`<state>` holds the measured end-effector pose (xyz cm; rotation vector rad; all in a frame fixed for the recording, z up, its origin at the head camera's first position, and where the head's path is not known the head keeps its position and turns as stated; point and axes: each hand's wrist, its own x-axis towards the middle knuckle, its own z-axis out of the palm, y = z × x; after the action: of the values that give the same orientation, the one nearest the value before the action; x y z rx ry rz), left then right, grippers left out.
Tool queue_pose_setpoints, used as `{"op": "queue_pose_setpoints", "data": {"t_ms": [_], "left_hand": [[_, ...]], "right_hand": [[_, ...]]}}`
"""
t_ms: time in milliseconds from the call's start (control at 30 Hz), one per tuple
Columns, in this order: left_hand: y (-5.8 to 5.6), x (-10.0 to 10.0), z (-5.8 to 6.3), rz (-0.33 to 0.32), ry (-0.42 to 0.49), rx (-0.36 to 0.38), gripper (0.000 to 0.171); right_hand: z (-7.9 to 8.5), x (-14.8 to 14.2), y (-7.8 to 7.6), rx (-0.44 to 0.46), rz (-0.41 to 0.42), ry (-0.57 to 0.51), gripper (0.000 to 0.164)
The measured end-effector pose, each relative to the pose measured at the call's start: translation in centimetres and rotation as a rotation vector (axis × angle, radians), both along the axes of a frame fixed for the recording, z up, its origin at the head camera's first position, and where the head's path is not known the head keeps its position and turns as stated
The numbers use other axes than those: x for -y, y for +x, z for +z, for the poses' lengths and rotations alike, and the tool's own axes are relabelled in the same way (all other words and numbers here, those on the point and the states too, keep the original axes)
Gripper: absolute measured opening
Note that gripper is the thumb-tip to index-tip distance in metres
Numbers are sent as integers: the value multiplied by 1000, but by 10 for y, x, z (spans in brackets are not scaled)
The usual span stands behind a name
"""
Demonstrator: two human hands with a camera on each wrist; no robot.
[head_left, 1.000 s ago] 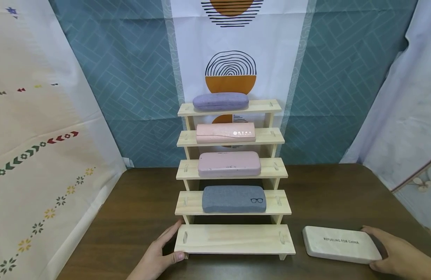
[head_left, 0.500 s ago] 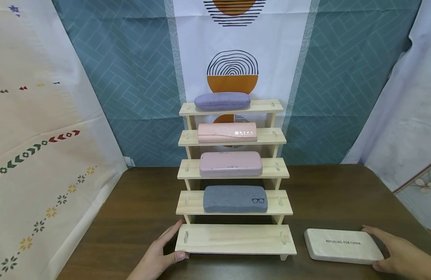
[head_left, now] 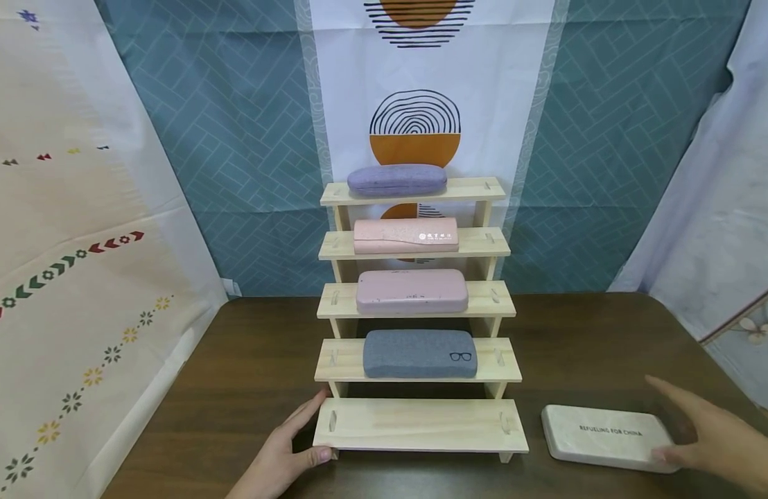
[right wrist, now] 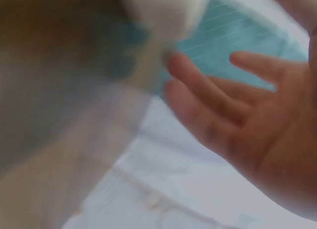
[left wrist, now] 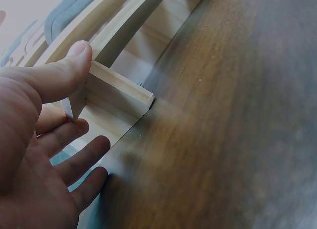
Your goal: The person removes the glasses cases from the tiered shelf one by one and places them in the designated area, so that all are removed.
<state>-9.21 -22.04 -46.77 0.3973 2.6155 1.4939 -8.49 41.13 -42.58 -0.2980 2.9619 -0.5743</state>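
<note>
A stepped wooden rack (head_left: 421, 424) stands mid-table, its lowest step bare. My left hand (head_left: 283, 447) holds the left end of that step between thumb and forefinger; in the left wrist view, the other fingers of the left hand (left wrist: 47, 135) are spread. At right lies a white glasses case (head_left: 608, 438) lettered "REFUELING FOR CHINA". My right hand (head_left: 711, 436), blurred, hovers at its right end, fingers apart and thumb overlapping the corner; whether it touches cannot be told. In the right wrist view, the right hand (right wrist: 257, 120) has extended fingers, and the case's end is blurred.
Upper steps each carry a glasses case: blue-grey (head_left: 419, 353), mauve (head_left: 412, 291), pink (head_left: 405, 235) and purple (head_left: 396, 179) at the top. The brown table (head_left: 234, 374) is bordered by a patterned cloth backdrop (head_left: 253, 138) behind and cloths on both sides.
My right hand has loosened from the white case's end, its fingers lifting away and the thumb shifting over the corner. The left hand keeps its hold on the rack.
</note>
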Motion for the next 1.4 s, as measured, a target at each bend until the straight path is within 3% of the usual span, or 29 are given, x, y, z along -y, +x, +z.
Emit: {"op": "queue_pose_setpoints", "data": {"t_ms": [167, 333, 467, 667, 833, 1000, 1200, 1400], "left_hand": [[0, 0, 1, 10, -8, 12, 86], [0, 0, 1, 9, -7, 13, 87], [0, -1, -1, -5, -18, -4, 86], [-1, -4, -3, -15, -9, -7, 86], [-1, -3, -2, 5, -6, -15, 85], [0, -1, -2, 4, 1, -32, 85], [0, 2, -3, -2, 16, -46, 86], [-1, 3, -3, -17, 5, -41, 86]], "right_hand": [[45, 51, -2, -253, -55, -149, 60], [70, 112, -9, -335, 88, -364, 39], [73, 152, -23, -320, 186, -460, 40], [66, 190, -44, -182, 221, -538, 55], [63, 212, -59, -98, 223, -504, 81], [65, 224, -67, -84, 221, -427, 91], [64, 230, -70, -49, 238, -386, 86], [62, 229, -70, -74, 208, -451, 75]]}}
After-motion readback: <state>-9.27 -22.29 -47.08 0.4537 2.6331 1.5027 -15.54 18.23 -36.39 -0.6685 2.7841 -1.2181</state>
